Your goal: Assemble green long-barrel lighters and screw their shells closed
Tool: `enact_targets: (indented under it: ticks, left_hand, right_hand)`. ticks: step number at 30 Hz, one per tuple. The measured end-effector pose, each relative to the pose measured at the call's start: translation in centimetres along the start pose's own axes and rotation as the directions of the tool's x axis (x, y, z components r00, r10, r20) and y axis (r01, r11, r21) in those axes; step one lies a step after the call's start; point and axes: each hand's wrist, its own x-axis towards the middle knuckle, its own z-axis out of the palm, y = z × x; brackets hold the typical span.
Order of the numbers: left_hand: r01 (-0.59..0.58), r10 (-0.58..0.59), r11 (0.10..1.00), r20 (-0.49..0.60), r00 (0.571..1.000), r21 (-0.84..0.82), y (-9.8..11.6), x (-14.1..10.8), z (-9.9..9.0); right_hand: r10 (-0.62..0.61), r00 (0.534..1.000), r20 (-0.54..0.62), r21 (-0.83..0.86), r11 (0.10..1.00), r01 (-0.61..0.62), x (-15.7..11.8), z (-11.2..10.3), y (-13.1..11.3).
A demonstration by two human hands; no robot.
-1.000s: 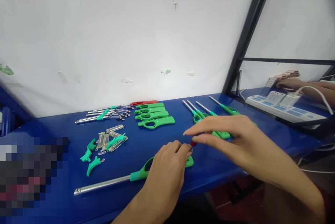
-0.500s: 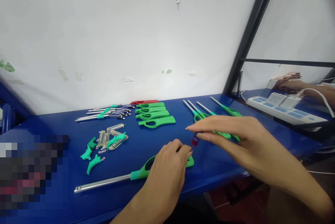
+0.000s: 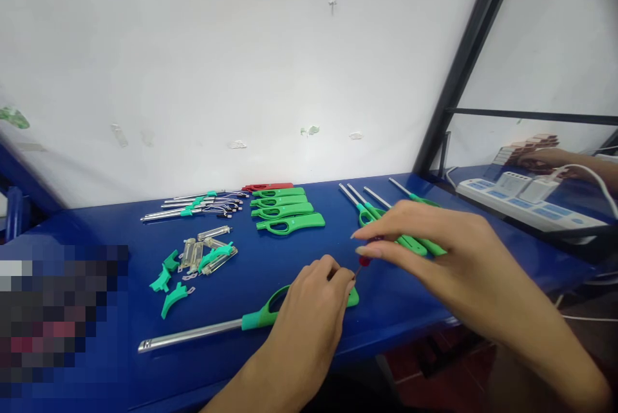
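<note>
Left grip [image 3: 309, 310]: pressed over the near lighter [image 3: 251, 321], on the table [image 3: 275, 258]
Right grip [image 3: 434, 239]: pinching a red screwdriver [image 3: 365, 260] by that lighter's handle end
Put together: four lighters [image 3: 376, 198], right — apparently finished
Under way: one, the near lighter
Apart, left: about five clear tanks [image 3: 214, 233], at least four green triggers [image 3: 174, 298]; wired rods [image 3: 186, 212] — overlapping, count unclear
Apart, far middle: four green handles [image 3: 313, 221], one red handle [image 3: 275, 187]
</note>
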Motion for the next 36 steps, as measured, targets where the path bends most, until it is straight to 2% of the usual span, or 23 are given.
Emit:
enact_targets:
  ticks: [2, 4, 7, 10, 16, 19, 22, 27, 29, 32, 36]
  left_hand:
    - [-0.003, 0.003, 1.000, -0.007, 1.000, 0.002, 0.0, -0.1, 0.1]
    - [-0.004, 0.004, 1.000, -0.008, 1.000, 0.003, -0.1, -0.1, 0.1]
    - [-0.006, 0.006, 1.000, -0.001, 1.000, 0.006, 0.0, -0.1, 0.0]
    - [-0.005, 0.005, 1.000, 0.008, 1.000, 0.012, 0.1, 0.0, -0.1]
    - [-0.005, 0.005, 1.000, 0.010, 1.000, 0.023, 0.3, 0.1, -0.3]
    - [-0.005, 0.005, 1.000, 0.017, 1.000, 0.020, 0.4, 0.0, -0.5]
    - [0.009, -0.009, 1.000, 0.017, 1.000, 0.013, 0.5, 0.0, -0.7]
    - [0.005, -0.006, 1.000, 0.013, 1.000, 0.010, 0.6, 0.0, -0.8]
    - [0.006, -0.006, 1.000, 0.012, 1.000, 0.013, 0.6, 0.0, -0.9]
    - [0.022, -0.022, 1.000, 0.015, 1.000, 0.012, 0.6, 0.1, -1.0]
    - [0.034, -0.034, 0.999, 0.024, 0.999, -0.008, 0.7, -0.1, -1.1]
  right_hand:
    - [0.032, 0.996, -0.080, -0.077, 0.996, -0.038, 0.2, 0.3, -0.1]
    - [0.015, 0.996, -0.090, -0.090, 0.996, -0.023, 0.2, 0.3, 0.0]
    - [-0.037, 0.999, 0.012, 0.018, 0.999, 0.037, -0.2, -0.2, 0.2]
    - [-0.033, 0.996, 0.081, 0.071, 0.997, 0.027, -0.4, -0.4, 0.3]
    - [-0.019, 0.999, -0.045, -0.083, 0.996, 0.015, 0.1, 0.6, 0.5]
    - [-0.068, 0.997, 0.025, -0.061, 0.996, 0.069, -0.1, 0.3, 0.6]
    - [-0.073, 0.993, 0.094, 0.014, 0.997, 0.072, -0.3, -0.2, 0.4]
    - [-0.028, 0.999, -0.043, -0.115, 0.993, 0.023, 0.2, 0.3, -0.2]
    - [-0.011, 0.999, -0.050, -0.157, 0.988, 0.003, 0.3, 0.6, -0.2]
    - [-0.006, 1.000, 0.011, -0.121, 0.993, 0.007, 0.0, 0.3, 0.1]
    - [-0.016, 0.991, 0.135, 0.030, 0.999, 0.012, -0.5, -0.5, 0.6]
